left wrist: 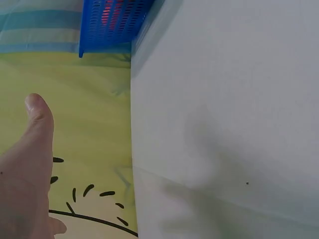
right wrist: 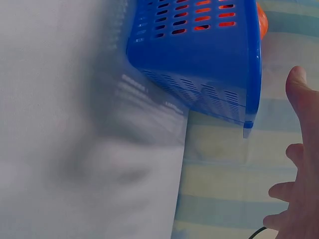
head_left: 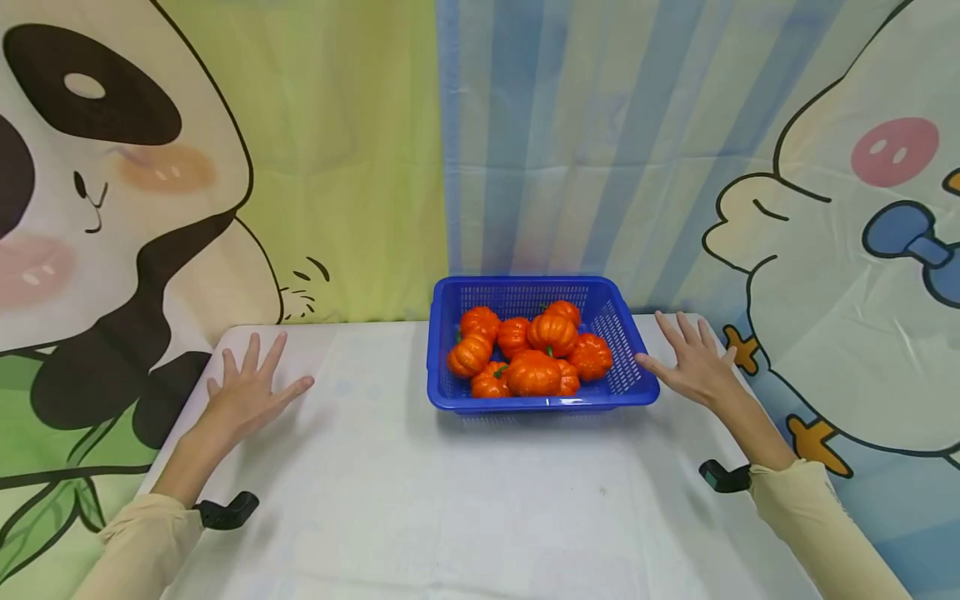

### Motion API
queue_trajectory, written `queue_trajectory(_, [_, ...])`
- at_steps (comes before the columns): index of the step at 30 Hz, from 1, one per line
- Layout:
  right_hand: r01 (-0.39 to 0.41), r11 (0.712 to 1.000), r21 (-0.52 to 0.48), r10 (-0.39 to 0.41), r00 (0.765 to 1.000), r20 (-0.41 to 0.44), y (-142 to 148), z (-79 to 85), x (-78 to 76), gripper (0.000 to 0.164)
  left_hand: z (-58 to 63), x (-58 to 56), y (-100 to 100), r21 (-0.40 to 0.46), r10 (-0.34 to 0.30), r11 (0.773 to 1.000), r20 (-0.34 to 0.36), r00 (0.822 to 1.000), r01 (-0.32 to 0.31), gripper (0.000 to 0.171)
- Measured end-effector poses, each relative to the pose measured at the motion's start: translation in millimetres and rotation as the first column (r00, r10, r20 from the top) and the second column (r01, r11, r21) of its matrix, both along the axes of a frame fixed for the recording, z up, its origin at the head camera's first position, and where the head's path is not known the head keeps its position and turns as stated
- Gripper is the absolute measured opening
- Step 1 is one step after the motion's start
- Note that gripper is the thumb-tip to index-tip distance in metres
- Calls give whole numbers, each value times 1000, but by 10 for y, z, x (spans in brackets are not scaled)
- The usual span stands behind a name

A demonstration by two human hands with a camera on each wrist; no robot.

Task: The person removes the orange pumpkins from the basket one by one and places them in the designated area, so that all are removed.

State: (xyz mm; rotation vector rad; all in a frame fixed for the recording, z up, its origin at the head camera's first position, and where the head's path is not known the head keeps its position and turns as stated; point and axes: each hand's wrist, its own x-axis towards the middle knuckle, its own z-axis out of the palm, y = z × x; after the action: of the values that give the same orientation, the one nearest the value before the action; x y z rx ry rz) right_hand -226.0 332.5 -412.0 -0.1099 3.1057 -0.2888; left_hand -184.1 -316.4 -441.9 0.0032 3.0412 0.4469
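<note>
A blue plastic basket [head_left: 543,404] stands at the back middle of the white table, holding several small orange pumpkins [head_left: 534,372]. My left hand [head_left: 243,400] is spread over the table's left side, fingers straight, well apart from the basket. On the other side, my right hand [head_left: 697,362] is spread too, its thumb close to the basket's right rim. Neither hand holds anything. In the left wrist view only the thumb [left wrist: 39,112] and part of the palm show. The right wrist view has the slotted basket wall [right wrist: 199,55] beside the right hand [right wrist: 304,164].
The white-covered table [head_left: 450,500] ends at a printed curtain [head_left: 360,167] behind it, with a panda on the left and a white bird [head_left: 847,333] on the right. Black wrist cameras [head_left: 228,510] sit on both forearms.
</note>
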Motion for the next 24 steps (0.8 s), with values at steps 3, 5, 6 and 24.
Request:
queue_trajectory(3, [-2, 1000, 3, 2, 1000, -7, -1, -1, -5, 94, -23, 7, 19, 0, -6, 1000, 3, 1000, 6, 98])
queue_trajectory(5, [-2, 1000, 5, 2, 1000, -9, -4, 2, -8, 94, -33, 12, 29, -1, -12, 1000, 5, 1000, 12, 98])
queue_trajectory(6, [-2, 1000, 7, 2, 1000, -10, -7, 1, -8, 94, -35, 15, 31, -1, -15, 1000, 6, 1000, 15, 98])
queue_trajectory(24, [-25, 983, -180, 13, 998, -69, -108, -77, -101, 86, 115, 84, 518, 277, -149, 948, -48, 988, 156, 84])
